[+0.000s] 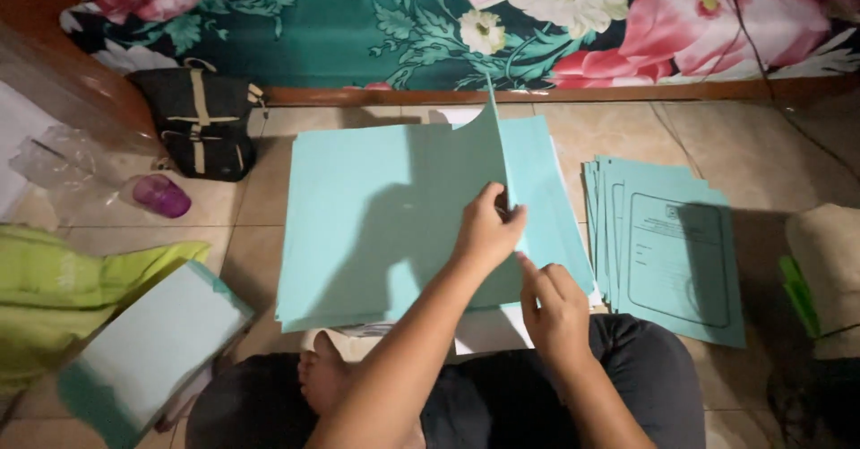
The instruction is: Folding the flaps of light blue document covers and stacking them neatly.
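Observation:
A large pale teal paper folder [385,216] lies spread on the tiled floor in front of my crossed legs. Its right flap [528,189] stands partly raised along a fold. My left hand [488,227] pinches that fold near the middle of the sheet. My right hand [555,310] rests on the folder's lower right edge, fingers bent on the paper. Under the folder, white sheets [488,333] stick out near my knee.
A stack of printed teal folders [672,252] lies to the right. Another pile of teal sheets [152,350] sits at lower left on a green cloth [54,288]. A black bag [202,122] and a purple cup [161,196] are at far left; a floral cloth [358,19] is behind.

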